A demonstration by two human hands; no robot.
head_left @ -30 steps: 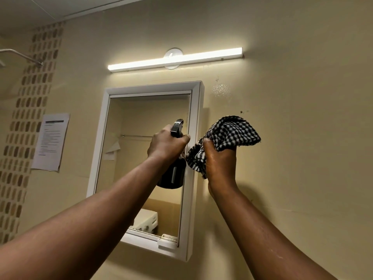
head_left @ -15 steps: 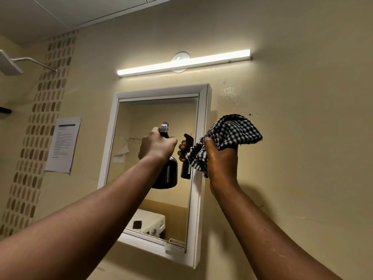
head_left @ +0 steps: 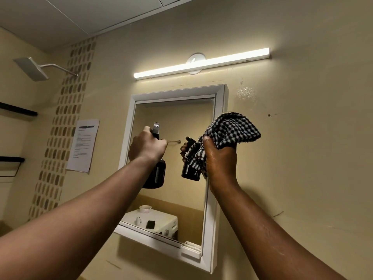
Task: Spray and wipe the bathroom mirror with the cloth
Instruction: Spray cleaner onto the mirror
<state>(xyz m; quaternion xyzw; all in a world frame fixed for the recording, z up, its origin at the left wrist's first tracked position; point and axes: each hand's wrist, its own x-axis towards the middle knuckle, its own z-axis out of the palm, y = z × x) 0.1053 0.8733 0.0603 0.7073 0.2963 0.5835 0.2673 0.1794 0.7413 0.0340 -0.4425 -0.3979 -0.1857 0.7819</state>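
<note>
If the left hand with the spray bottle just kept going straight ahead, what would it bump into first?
Most likely the mirror glass: the left hand points the spray bottle at it with nothing visible between, though the gap is hard to judge.

- The mirror (head_left: 171,158) hangs on the wall, directly below the light bar (head_left: 201,62).
- The left hand (head_left: 147,147) holds the spray bottle (head_left: 156,174) in front of the glass — left of the right hand (head_left: 220,158).
- The cloth (head_left: 228,130) sits in the right hand, overlapping the mirror's right frame edge.
- A paper notice (head_left: 83,145) is left of the mirror; the shower head (head_left: 31,68) is higher and further left.
</note>
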